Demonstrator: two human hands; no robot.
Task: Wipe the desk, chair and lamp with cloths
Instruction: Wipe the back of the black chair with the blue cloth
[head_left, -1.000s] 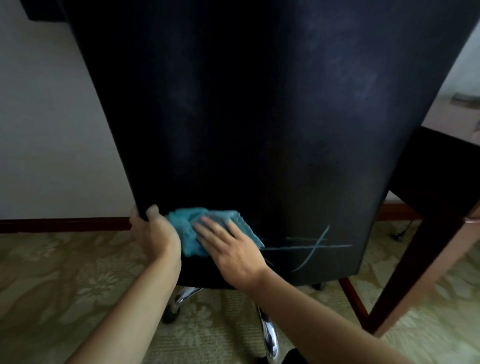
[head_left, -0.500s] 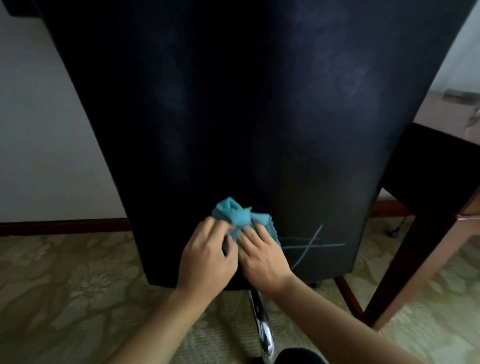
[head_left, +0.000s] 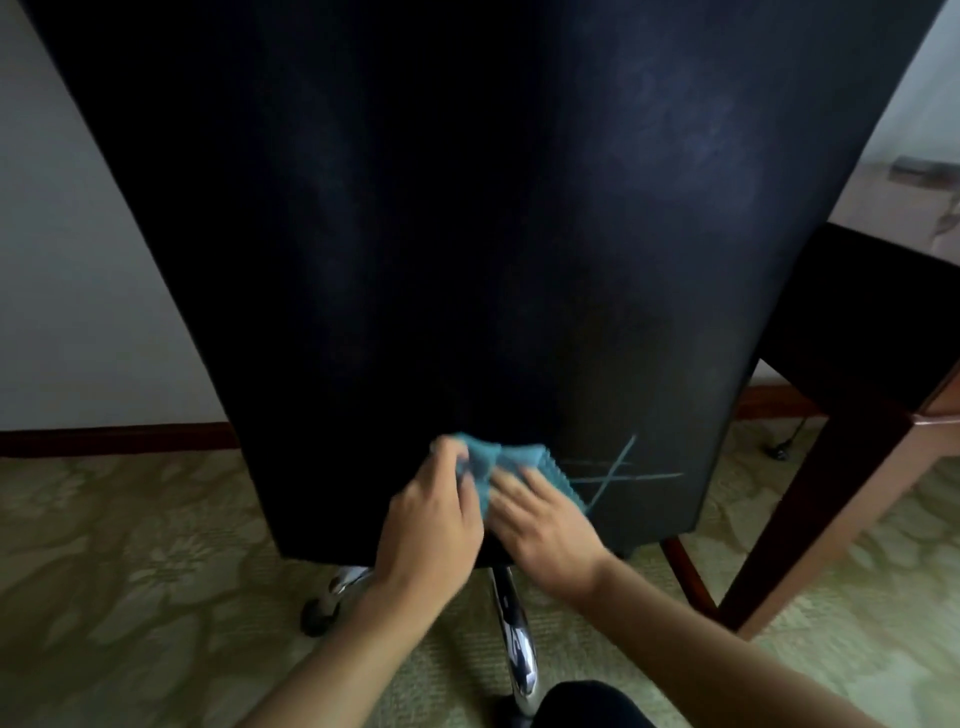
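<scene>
Two bare forearms reach up from the bottom of the view, with no sleeves, watch or rings visible on them. The left hand (head_left: 434, 525) and right hand (head_left: 545, 525) are ungloved, and both are slightly blurred. At the bottom edge, between the forearms, a rounded patch of dark clothing (head_left: 592, 706) shows, its details unclear.

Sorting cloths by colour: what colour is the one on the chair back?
Teal-blue cloth; head view.
</scene>
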